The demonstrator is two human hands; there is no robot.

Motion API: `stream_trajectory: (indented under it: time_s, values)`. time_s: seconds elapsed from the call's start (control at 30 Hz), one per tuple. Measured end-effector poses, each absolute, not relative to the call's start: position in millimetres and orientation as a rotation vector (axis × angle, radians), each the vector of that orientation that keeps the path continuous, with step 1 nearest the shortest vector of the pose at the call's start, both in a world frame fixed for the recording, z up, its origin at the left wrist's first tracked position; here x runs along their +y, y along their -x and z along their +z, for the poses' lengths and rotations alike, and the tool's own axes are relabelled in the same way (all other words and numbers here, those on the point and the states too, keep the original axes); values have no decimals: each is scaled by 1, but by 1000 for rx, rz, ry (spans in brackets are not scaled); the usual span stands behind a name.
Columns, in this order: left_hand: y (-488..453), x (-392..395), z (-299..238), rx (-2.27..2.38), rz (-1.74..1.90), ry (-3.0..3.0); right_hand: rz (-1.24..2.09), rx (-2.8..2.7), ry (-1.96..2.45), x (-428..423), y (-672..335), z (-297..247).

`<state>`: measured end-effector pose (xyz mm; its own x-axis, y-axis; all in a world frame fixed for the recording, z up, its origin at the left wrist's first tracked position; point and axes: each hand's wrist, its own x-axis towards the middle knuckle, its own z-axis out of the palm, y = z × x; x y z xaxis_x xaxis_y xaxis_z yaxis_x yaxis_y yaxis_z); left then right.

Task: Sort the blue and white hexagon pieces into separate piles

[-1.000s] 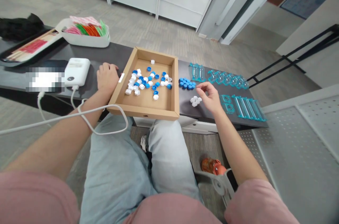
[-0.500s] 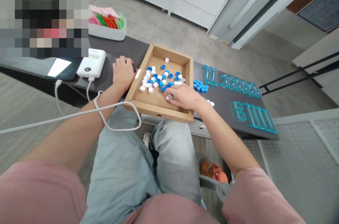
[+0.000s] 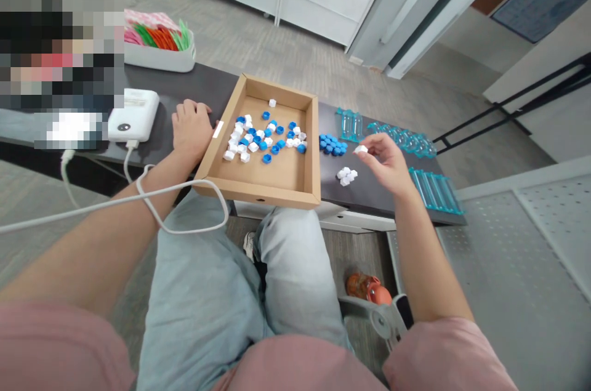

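My right hand (image 3: pixel 386 163) is in the air over the table, right of the cardboard tray (image 3: pixel 277 195), pinching a small white hexagonal piece (image 3: pixel 361 149) between thumb and fingers. Just below and left of it on the table sits a small cluster of white pieces (image 3: pixel 347 176). A group of blue hexagonal pieces (image 3: pixel 331 145) lies against the tray's right side. Inside the tray, white and blue pieces are scattered, such as a blue piece (image 3: pixel 266 159). My left hand (image 3: pixel 190 131) rests on the table at the tray's left edge, fingers laid out and holding nothing.
Teal clear plastic parts (image 3: pixel 436 190) lie toward the table's right end, others (image 3: pixel 351 125) behind. A white power bank (image 3: pixel 133 115) with a cable (image 3: pixel 161 193) lies left; the cable loops over my left forearm. Behind it stands a white basket (image 3: pixel 159 58) of colourful strips.
My right hand has lifted out of the tray with a white piece and moved right, over the table. My left hand stays by the tray. The view has shifted slightly.
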<state>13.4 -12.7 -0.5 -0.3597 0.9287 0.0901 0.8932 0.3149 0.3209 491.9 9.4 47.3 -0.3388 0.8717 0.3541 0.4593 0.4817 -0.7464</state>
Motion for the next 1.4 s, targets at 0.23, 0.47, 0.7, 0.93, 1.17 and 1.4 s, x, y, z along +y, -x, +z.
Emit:
stream_trajectory:
  time_s: [0.23, 0.47, 0.7, 0.93, 1.17, 1.4]
  values:
    - [-9, -12, -1, 2468, 436, -1684, 705, -1780, 1294, -7, -558, -17]
    - [-9, -6, -2, 2579, 410, -1643, 541, -1998, 1207, -12, -567, -42]
    - [-10, -5, 0, 2615, 352, -1621, 584, -2096, 1075, -19, -560, -40]
    - [-13, -6, 4, 2609, 338, -1620, 627, -2066, 1057, -24, -551, -38]
    - [-12, -9, 1, 2594, 377, -1650, 608, -2027, 1077, -21, -554, -36]
    - [-11, -9, 0, 2541, 396, -1655, 603, -1918, 1118, -21, -552, -39]
